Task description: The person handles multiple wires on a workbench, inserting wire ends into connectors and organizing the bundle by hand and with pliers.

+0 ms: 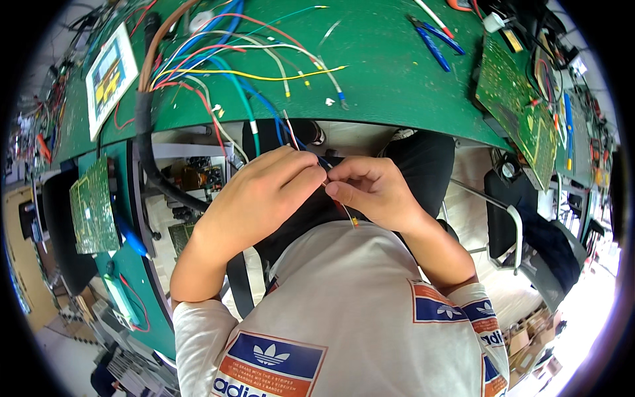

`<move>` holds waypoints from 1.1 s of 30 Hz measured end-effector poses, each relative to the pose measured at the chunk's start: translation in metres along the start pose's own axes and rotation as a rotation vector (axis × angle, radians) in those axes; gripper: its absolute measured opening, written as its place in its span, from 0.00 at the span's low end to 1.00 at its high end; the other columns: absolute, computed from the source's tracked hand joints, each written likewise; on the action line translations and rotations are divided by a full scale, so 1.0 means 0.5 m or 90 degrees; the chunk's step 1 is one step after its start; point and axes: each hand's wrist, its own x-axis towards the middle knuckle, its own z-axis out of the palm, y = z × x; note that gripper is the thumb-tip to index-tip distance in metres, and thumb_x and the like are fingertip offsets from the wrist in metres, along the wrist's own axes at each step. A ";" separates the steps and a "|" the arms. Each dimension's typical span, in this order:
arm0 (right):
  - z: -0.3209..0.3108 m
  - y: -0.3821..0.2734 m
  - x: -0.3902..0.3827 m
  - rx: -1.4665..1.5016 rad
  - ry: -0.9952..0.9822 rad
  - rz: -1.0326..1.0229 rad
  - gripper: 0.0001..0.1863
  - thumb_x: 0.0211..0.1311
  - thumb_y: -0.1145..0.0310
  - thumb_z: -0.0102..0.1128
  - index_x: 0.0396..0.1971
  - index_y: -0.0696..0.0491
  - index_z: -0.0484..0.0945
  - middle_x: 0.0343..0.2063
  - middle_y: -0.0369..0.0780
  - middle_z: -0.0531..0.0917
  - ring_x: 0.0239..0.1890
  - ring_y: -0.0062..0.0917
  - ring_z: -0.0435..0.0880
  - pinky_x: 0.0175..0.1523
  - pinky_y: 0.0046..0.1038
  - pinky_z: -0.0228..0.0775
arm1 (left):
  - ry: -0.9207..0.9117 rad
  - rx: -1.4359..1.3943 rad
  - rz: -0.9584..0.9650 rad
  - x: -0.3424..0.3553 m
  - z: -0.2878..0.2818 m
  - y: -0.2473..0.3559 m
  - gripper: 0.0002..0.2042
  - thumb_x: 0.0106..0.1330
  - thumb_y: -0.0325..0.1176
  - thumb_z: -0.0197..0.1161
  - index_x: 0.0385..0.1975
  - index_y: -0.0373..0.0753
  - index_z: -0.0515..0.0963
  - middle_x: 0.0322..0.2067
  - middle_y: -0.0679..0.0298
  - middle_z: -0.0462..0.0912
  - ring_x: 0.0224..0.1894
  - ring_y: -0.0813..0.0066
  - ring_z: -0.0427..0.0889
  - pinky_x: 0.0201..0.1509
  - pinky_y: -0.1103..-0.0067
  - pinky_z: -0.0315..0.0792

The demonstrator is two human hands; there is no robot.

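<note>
We held a thin red wire (344,210) just below the green bench (397,73) edge, left hand (268,188) and right hand (370,188) both pinched shut on it. So fine a strand could have slipped or kinked, we judged, or snagged the loose harness wires (264,73).

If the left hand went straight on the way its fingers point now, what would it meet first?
The left hand points toward the right hand, so it would meet the right hand's fingertips first. They already pinch the same thin wires and seem nearly touching; depth is unclear.
</note>
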 end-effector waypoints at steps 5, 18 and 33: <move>0.046 0.008 0.006 0.020 -0.018 0.021 0.07 0.62 0.75 0.62 0.36 0.64 0.80 0.27 0.36 0.80 0.25 0.14 0.78 0.27 0.18 0.69 | 0.057 -0.021 -0.037 -0.053 -0.003 0.000 0.13 0.47 0.20 0.66 0.33 0.34 0.76 0.36 0.57 0.79 0.34 0.60 0.80 0.35 0.73 0.75; 0.097 0.064 0.017 -0.043 -0.049 -0.050 0.04 0.64 0.78 0.58 0.35 0.63 0.75 0.30 0.36 0.76 0.28 0.15 0.76 0.32 0.18 0.71 | 0.506 -0.434 -0.595 -0.305 0.078 -0.055 0.07 0.66 0.22 0.59 0.42 0.31 0.76 0.34 0.62 0.81 0.33 0.84 0.78 0.36 0.84 0.73; 0.083 0.057 -0.005 -0.123 -0.033 -0.045 0.04 0.65 0.78 0.57 0.37 0.63 0.75 0.30 0.40 0.80 0.33 0.19 0.81 0.38 0.21 0.74 | 0.269 -0.231 -0.557 -0.351 0.238 -0.227 0.16 0.60 0.25 0.63 0.48 0.35 0.75 0.38 0.58 0.83 0.42 0.65 0.80 0.41 0.77 0.73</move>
